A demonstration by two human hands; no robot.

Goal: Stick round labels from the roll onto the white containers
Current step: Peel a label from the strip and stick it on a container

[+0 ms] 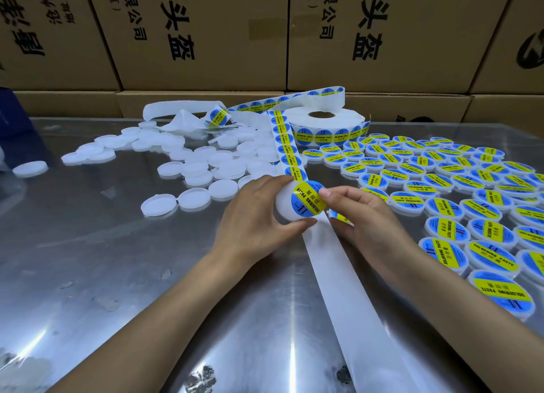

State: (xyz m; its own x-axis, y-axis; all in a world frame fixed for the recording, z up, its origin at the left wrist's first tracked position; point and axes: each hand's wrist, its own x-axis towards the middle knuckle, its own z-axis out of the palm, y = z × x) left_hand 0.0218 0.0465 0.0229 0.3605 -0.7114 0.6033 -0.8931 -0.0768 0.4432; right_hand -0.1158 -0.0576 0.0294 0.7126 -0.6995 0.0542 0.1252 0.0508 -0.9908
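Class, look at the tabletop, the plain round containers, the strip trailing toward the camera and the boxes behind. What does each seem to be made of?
Tabletop: probably stainless steel; brushed grey with mirror-like glare.
Plain round containers: likely plastic; milky white, slightly translucent, moulded rims.
Strip: seemingly coated backing paper; thin, smooth, white, labels gone.
Boxes: cardboard; matte brown, printed black, taped seams.

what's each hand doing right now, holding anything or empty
Left hand: grips the white container, fingers and thumb curled round it.
Right hand: pinches the edge of the round label on that container.
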